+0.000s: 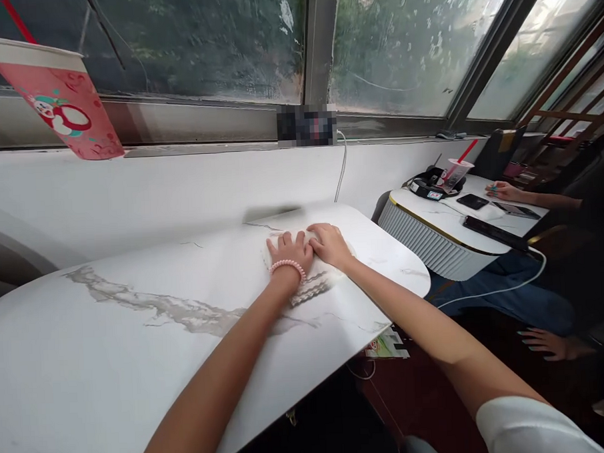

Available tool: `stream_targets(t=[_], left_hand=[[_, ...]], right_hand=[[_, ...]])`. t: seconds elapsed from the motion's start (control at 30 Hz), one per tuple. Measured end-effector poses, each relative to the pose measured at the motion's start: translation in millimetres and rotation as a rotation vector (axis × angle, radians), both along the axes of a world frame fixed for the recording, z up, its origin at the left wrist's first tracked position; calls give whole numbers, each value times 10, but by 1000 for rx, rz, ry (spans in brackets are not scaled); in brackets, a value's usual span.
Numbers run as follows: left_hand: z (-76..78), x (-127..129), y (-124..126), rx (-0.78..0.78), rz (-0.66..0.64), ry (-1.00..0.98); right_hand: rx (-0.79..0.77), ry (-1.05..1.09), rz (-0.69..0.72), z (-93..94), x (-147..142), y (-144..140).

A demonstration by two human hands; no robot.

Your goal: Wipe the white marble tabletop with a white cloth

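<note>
Both my hands lie flat, side by side, on a small white cloth [312, 289] with a scalloped edge. The cloth is spread on the white marble table [137, 340] near its far right end. My left hand [290, 249] wears a pink bead bracelet and presses the cloth's middle, fingers spread toward the wall. Touching it on the right, my right hand [333, 244] covers the cloth's right part. Neither hand grips anything. Most of the cloth is hidden under the hands and blends with the tabletop.
A red paper cup [61, 103] leans on the window sill at the upper left. A white cable [341, 171] drops from the sill behind the table. At the right, another person's hand [503, 191] rests on a second white table [432, 234] holding a phone [472, 201] and a cup with a red straw [454, 173].
</note>
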State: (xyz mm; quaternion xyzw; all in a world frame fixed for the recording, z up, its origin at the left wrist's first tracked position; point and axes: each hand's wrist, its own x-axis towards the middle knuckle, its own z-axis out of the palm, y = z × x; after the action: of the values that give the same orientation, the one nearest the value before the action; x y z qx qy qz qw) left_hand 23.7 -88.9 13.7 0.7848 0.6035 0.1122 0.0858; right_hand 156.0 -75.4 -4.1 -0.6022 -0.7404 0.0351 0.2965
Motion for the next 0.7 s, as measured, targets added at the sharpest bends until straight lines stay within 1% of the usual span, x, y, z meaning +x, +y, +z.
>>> stream_targets(t=[0.23, 0.4, 0.53, 0.7], left_hand=[[-8, -170, 610, 27, 58, 10], [-64, -233, 978, 74, 98, -18], [-93, -262, 1155, 110, 127, -14], [-87, -264, 1229, 144, 152, -14]], right_hand=[[0, 15, -7, 9, -229, 626], [0, 10, -6, 6, -322, 988], [5, -15, -6, 4, -353, 1196], [15, -29, -14, 8, -367, 1305]])
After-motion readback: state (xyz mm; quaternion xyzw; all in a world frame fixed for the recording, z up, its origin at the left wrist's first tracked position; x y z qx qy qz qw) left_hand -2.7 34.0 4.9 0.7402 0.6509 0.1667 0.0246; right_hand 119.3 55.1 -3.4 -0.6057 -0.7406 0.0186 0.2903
